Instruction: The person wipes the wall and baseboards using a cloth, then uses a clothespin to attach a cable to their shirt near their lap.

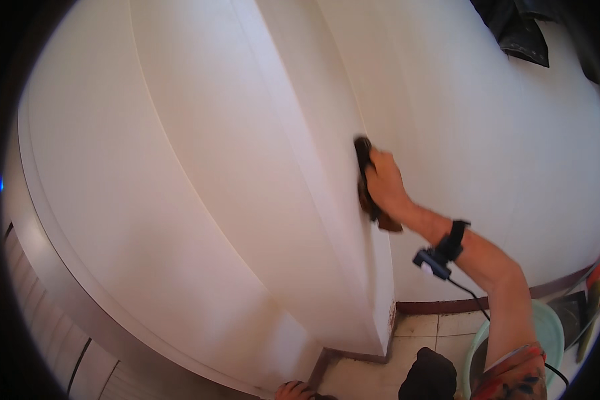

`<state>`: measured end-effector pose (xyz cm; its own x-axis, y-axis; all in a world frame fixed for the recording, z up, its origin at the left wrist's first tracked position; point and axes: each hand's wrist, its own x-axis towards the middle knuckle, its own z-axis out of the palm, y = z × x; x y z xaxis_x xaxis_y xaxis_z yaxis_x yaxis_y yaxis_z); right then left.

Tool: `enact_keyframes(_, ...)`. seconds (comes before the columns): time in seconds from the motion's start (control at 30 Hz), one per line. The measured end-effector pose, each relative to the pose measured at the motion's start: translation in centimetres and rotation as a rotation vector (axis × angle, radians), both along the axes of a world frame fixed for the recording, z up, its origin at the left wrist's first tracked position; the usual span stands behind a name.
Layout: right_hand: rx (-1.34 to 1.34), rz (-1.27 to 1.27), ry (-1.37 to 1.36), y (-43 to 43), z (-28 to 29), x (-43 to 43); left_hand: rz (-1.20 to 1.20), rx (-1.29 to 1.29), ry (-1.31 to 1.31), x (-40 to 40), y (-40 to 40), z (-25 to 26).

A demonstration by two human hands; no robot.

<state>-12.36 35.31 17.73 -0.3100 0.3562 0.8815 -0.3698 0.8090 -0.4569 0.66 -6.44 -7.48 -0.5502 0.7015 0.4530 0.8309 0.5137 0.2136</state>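
Note:
My right hand (386, 182) grips a dark, blurred cloth or pad (364, 150) and presses it against the narrow side face of a white wall projection (330, 120), close to an inside corner. A brown flap of the pad hangs below my palm. Around my right forearm runs a black strap with a small device (434, 262) and a cable. Only the fingers of my left hand (294, 390) show, at the bottom edge beside the lower white wall. What that hand touches or holds is hidden.
A pale green basin (555, 322) stands on the tiled floor (415, 325) under my right arm, partly hidden. Behind it lies a dark flat object (570, 312). A dark red baseboard (445, 306) lines the wall. Dark garments (522, 37) hang at upper right. A dark rounded shape (427, 375), perhaps my foot or knee, shows below.

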Motion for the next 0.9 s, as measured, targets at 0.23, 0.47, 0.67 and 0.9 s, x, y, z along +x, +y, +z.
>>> enact_keyframes(0.23,0.179,0.124,0.259,-3.2,18.0,1.7,0.010,-0.014,0.003,-0.7,-0.2,-1.1)
enact_keyframes(0.47,0.085,-0.168,0.063,5.7,4.9,-5.4,0.028,-0.024,-0.021,-1.0,-0.8,-2.2)
enact_keyframes(0.67,0.144,0.101,-0.013,1.3,5.4,0.1,-0.009,-0.003,-0.038,-1.1,-0.2,-1.7)
enact_keyframes(0.9,0.140,0.198,-0.078,0.8,22.1,0.2,0.021,-0.055,-0.075,-1.3,0.6,-1.0)
